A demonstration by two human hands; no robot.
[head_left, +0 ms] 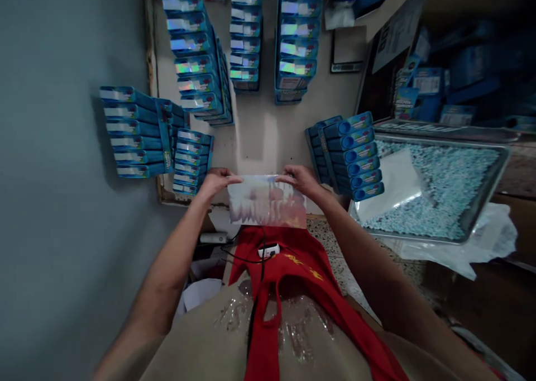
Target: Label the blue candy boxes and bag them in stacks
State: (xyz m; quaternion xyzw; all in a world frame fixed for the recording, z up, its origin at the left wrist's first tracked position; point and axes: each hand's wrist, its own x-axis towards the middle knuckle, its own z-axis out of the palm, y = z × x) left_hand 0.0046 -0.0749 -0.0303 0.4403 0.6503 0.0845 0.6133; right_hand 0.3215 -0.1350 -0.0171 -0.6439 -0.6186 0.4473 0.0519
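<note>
A clear, shiny plastic sheet or bag [268, 202] stretches between my two hands at the table's front edge, just above the red apron [288, 247]. My left hand [218, 181] pinches its upper left corner. Near the upper right corner, my right hand [300, 179] grips the same plastic. Whether the plastic is one layer or a pouch, I cannot tell. Close to my left hand stands a small stack of blue boxes [191, 160]. Beside my right hand lies a banded stack of blue boxes [347, 155] with their round-windowed ends facing me.
More blue box stacks stand on the table: far left [134, 132], back left [195, 57], back middle [245, 40], back right [298, 40]. A small scale [348, 46] lies behind. To the right, a metal tray [481, 222] holds blue-white granules and a clear bag [393, 182]. A wall [75, 202] borders the left.
</note>
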